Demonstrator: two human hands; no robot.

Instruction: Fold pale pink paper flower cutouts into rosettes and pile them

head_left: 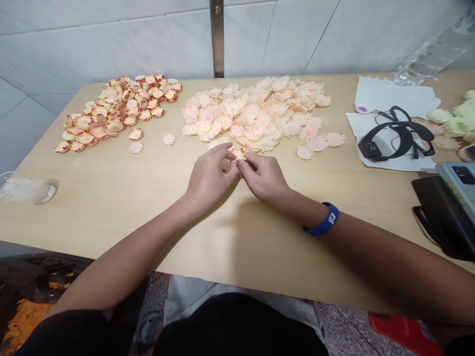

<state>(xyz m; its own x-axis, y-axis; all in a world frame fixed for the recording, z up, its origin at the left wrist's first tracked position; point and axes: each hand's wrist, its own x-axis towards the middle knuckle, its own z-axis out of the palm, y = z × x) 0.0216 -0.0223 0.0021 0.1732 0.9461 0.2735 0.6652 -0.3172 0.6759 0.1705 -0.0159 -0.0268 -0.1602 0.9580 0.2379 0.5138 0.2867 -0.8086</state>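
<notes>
In the middle of the table, my left hand (211, 170) and my right hand (265, 175) meet at the fingertips. Between them they pinch a small flower-shaped piece (240, 154) with yellow and red on its edge; fingers cover part of it. Just beyond lies a wide pile of pale pink, thin discs with toothed edges (256, 116). To the far left is a heap of cupped flower-shaped pieces (120, 106), cream with red-tipped rims. A single pale disc (169, 140) and a cupped piece (135, 134) lie apart between the two piles.
On the right are black-framed glasses and a black band (395, 141) on white paper (397, 96), a clear plastic bottle (430, 57), and a phone (460, 180) by a black case (440, 217). A clear cup (29, 190) lies at the left edge. A tiled wall (282, 37) backs the table.
</notes>
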